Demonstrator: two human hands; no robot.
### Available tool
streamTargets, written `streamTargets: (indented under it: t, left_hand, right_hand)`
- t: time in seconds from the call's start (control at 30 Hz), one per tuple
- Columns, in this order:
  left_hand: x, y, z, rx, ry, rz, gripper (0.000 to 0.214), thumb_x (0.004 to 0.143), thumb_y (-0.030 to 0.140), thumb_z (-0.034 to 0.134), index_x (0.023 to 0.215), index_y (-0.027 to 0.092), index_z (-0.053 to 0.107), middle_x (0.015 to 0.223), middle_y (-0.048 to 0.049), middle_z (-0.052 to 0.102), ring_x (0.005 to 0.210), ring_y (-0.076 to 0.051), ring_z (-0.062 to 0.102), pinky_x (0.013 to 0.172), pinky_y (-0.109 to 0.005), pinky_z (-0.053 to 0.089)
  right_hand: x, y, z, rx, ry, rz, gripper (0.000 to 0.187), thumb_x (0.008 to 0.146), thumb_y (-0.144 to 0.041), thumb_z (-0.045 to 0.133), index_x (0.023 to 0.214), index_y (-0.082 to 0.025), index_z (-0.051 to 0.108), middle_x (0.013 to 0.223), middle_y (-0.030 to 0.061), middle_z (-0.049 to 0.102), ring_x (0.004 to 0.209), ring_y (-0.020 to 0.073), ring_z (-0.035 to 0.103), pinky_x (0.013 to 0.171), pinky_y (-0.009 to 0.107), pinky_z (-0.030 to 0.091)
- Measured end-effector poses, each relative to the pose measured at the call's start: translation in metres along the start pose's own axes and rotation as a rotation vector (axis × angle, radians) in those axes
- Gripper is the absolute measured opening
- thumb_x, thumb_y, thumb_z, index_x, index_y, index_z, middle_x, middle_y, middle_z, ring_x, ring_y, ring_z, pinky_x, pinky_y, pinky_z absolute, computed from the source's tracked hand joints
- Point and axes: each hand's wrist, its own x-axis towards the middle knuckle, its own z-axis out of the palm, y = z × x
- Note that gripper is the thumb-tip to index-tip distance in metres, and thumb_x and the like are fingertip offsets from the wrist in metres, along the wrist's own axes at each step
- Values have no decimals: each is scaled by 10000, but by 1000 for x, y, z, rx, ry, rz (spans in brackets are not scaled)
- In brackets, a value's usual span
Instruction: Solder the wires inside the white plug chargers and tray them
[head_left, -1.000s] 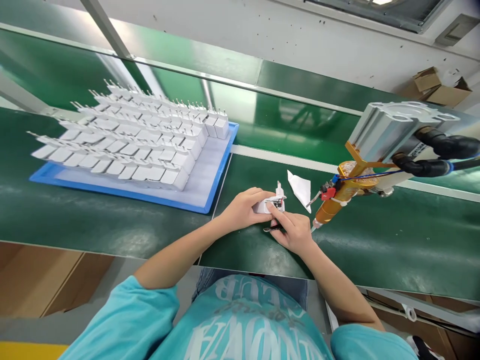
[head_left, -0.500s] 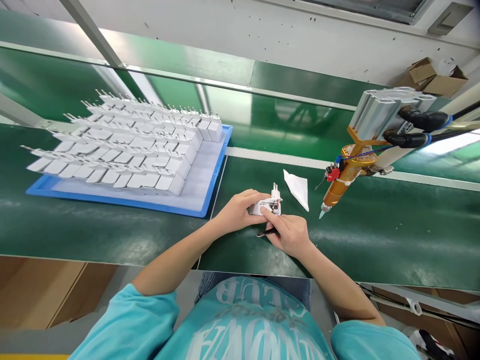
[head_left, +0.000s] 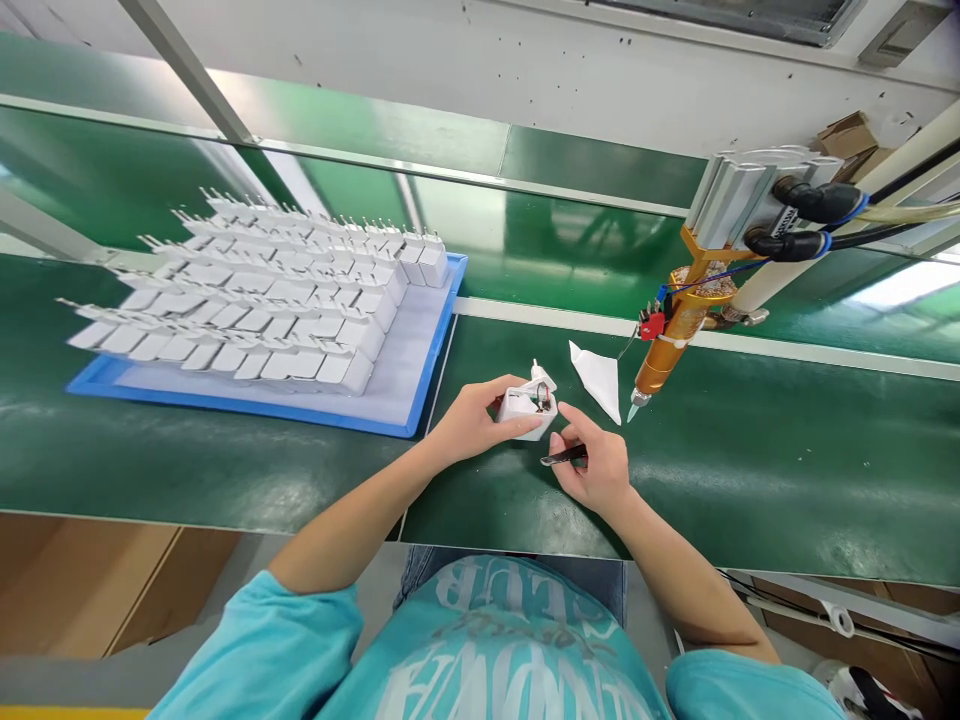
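My left hand [head_left: 472, 425] grips a white plug-in charger [head_left: 528, 411] just above the green bench, its open side with small metal parts facing up. My right hand [head_left: 596, 468] sits a little to the right of the charger, fingers curled round dark tweezers [head_left: 564, 457] whose tips point left toward it. The right forefinger is lifted off the charger.
A blue tray [head_left: 424, 385] packed with several rows of white chargers [head_left: 262, 300] lies at the left. A folded white paper [head_left: 600, 378] lies right of the charger. A brass glue dispenser nozzle [head_left: 660, 360] hangs from a metal cylinder [head_left: 750, 190] at the right.
My right forefinger has lifted off the charger and the hand has drawn back to the right with the tweezers. My left hand has tilted the charger upward.
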Motion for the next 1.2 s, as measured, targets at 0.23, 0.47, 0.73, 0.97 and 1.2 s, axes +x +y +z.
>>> streamTargets:
  t: [0.23,0.47,0.73,0.97,1.2]
  left_hand:
    - [-1,-4,2,134,20,135,372,758,380,734,1065,175,687,999,-60,721,842,-182,642,705,-255,480]
    - [-1,-7,3,313,77,257,366,785,389,716,1087,185,681,928,-66,695,826,-186,627,713,-279,499]
    - [1,-11,5,444,107,374,358,842,463,654,1088,204,671,907,-70,684,820,-191,603,734,-298,491]
    - [-1,-12,5,396,151,325,373,812,441,696,1095,199,669,922,-62,683,824,-182,615,725,-275,492]
    - [1,-8,5,250,117,137,390,786,433,700,1088,187,667,1005,-64,720,827,-187,642,701,-267,482]
  right_hand:
    - [1,3,2,25,-92,-47,574,833,-75,467,1387,-222,438,702,-53,679,576,94,634,531,198,465]
    - [1,5,3,-21,-115,-51,523,834,-79,490,1338,-216,492,691,-48,673,566,98,626,515,206,452]
    - [3,4,0,1,-114,-26,493,828,-78,482,1298,-219,525,719,-42,699,589,97,654,529,197,474]
    - [2,3,0,27,-42,-37,417,872,-102,516,1279,-193,520,725,-32,696,550,83,625,538,192,465]
    - [-1,5,2,124,3,97,321,892,-144,517,1206,-209,508,627,-64,601,445,65,516,445,175,412]
